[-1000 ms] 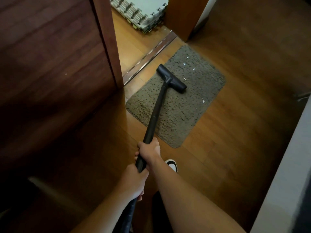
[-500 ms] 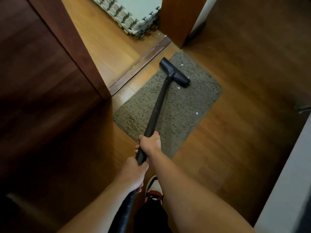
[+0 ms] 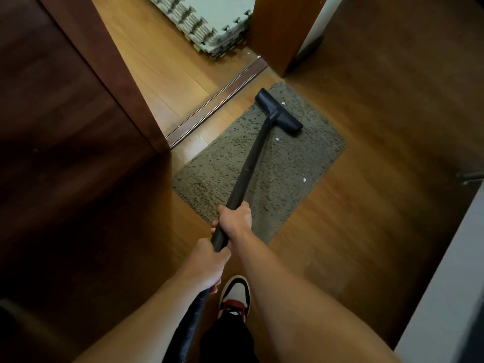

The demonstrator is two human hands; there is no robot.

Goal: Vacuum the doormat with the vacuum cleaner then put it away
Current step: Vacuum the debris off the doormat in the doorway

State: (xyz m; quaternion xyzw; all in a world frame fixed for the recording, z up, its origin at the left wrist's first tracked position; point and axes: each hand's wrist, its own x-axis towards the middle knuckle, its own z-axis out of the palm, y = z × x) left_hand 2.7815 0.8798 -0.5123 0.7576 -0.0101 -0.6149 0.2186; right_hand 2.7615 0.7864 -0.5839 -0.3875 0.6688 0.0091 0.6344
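Doormat is a shaggy grey-brown thing lying on the wood floor right at the doorway, diagonal in the shot. Its far left edge is near the metal threshold strip but not touching it, with a band of bare floor between them. The vacuum's black nozzle sits flat and crosswise on the far end of the mat. The black wand runs straight back from it over the middle of the mat toward the person.

Both hands are on the wand. The right hand is the forward one, fingers wrapped tight round the tube just over the mat's near edge. The left hand is right behind it, nearly touching, and also curled fully round the end of the tube. That's where the black hose comes out and drops toward the bottom of the frame.

There are a few small white scraps on the mat. One is just past the nozzle, one is beside the wand on the near side of the nozzle, and one is out by the right-hand edge.

Other stuff: a dark wooden door fills the left side. A stack of pale interlocking foam tiles sits on the floor past the threshold, and a wooden door post stands by the mat's far corner. One red, white and black shoe pokes out under the arms, on the floor near the mat's closest corner.
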